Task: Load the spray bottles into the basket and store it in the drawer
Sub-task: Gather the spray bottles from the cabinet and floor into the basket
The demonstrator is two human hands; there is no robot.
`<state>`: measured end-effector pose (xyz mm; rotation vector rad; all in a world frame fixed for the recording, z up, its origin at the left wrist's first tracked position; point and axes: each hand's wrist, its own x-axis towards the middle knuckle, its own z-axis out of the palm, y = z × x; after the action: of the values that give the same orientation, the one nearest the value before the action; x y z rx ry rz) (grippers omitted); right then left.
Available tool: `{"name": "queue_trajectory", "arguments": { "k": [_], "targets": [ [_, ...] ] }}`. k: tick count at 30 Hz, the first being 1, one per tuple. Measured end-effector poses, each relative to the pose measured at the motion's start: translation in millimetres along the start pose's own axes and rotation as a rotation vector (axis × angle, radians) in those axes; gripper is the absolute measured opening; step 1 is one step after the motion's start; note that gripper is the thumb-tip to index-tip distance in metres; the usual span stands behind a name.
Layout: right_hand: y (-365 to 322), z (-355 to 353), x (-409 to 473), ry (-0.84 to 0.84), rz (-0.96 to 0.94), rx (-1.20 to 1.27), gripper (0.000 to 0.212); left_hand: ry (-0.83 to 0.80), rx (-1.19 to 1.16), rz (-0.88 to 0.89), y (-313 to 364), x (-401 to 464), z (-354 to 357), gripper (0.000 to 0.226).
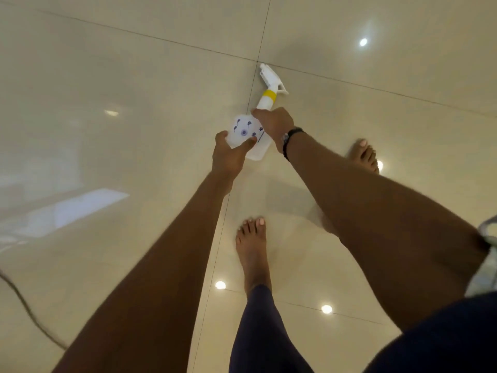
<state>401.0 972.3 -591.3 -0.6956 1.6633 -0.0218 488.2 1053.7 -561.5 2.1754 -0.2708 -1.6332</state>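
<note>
Spray bottle (248, 130) is gripped out front above the tiled floor (107, 103), both arms outstretched: base cupped by the left hand (228, 154), shoulder clasped by the right hand (274, 125), nozzle pointed away.

Bare arms; black wristband (291, 140); dark leggings (258, 332).

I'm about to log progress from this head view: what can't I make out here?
- Basket and drawer: outside the head view.
- Other spray bottles: none in frame.
- Spray bottle: body partly covered by left hand and right hand; label print too small to read.
- Liquid level: opaque white body hides it.
</note>
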Motion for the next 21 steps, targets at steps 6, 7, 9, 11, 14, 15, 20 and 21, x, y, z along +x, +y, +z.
{"name": "queue_trajectory", "arguments": {
  "k": [6, 7, 9, 11, 14, 15, 20, 21],
  "targets": [
    [7.1, 3.7, 15.0, -0.021, -0.015, 0.025, 0.030, -0.060, -0.101, -0.097, -3.5, 9.2, 10.0, 0.068],
    [8.4, 1.8, 11.4, -0.009, -0.021, 0.043, 0.027, -0.062, -0.094, -0.099, -3.6, 5.4, 11.2, 0.069],
    [9.3, -3.9, 1.2, 0.002, -0.032, 0.083, 0.020, -0.047, -0.072, -0.081, -2.1, -4.5, 12.0, 0.072],
    [5.3, -12.2, -13.7, -0.005, -0.049, 0.107, 0.019, -0.034, -0.045, -0.060, 8.0, -19.4, 11.4, 0.073],
    [-14.1, -33.0, -41.8, -0.026, -0.094, 0.144, 0.021, -0.073, -0.024, -0.024, 38.1, -44.3, 12.2, 0.074],
    [-23.0, -42.2, -53.7, -0.037, -0.114, 0.158, 0.021, -0.094, -0.015, -0.013, 50.3, -55.0, 12.1, 0.072],
    [-79.6, -106.4, -112.3, -0.086, -0.237, 0.250, 0.023, -0.180, 0.073, 0.072, 125.4, -105.0, 20.0, 0.082],
    [-94.3, -122.2, -124.6, -0.093, -0.261, 0.264, 0.024, -0.193, 0.098, 0.101, 145.3, -116.1, 24.2, 0.086]
  ]
}}
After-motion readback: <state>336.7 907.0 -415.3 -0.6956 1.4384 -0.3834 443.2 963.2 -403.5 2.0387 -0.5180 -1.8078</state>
